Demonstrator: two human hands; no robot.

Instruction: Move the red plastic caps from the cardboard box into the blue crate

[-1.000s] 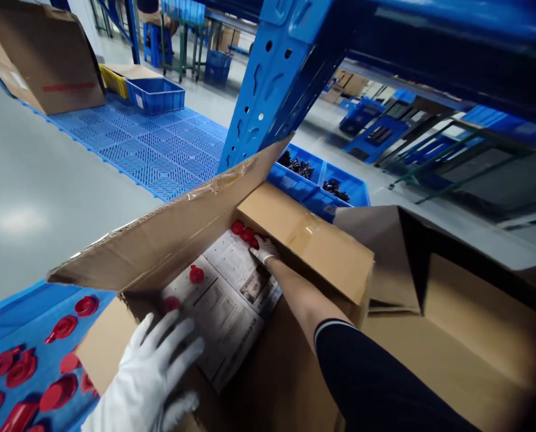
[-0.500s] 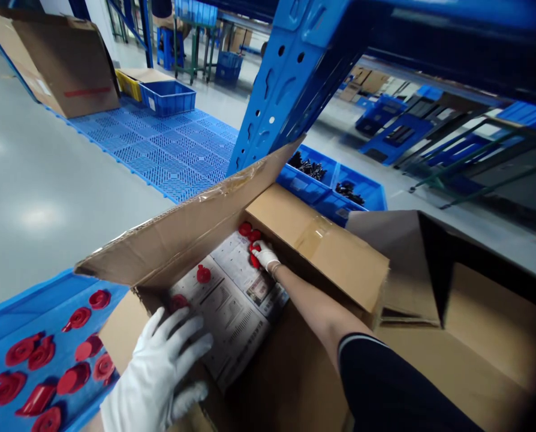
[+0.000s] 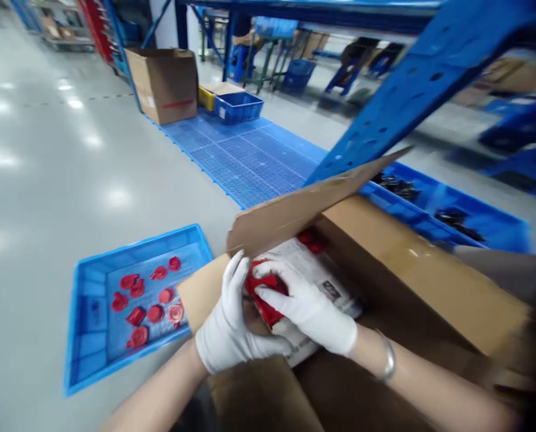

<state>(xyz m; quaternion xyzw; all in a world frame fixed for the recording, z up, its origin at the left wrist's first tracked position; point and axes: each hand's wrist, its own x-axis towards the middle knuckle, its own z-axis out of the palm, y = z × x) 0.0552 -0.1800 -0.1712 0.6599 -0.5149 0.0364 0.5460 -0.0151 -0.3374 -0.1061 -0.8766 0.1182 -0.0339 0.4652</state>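
Note:
My right hand (image 3: 306,303), in a white glove, is closed round a red plastic part (image 3: 270,300) above the near left corner of an open cardboard box (image 3: 290,219). More red may lie behind its fingers; blur hides how many parts there are. Just left of it is my gloved left hand (image 3: 234,324), thumb and fingers apart at the box's edge, with nothing visible in its grasp. Printed paper (image 3: 335,288) lies inside the box, and red parts (image 3: 310,241) sit at its far corner.
On the floor at left stands a blue tray (image 3: 88,318) with several red parts. A blue rack post (image 3: 376,129) slants behind the box. Blue bins (image 3: 434,198) with black pieces are beyond it. Farther back, a cardboard box (image 3: 173,87) and blue crate (image 3: 238,108) rest on blue matting.
My right hand has come back from the box's far corner, bringing a red part close to my left hand. The view has swung left, showing the whole blue tray.

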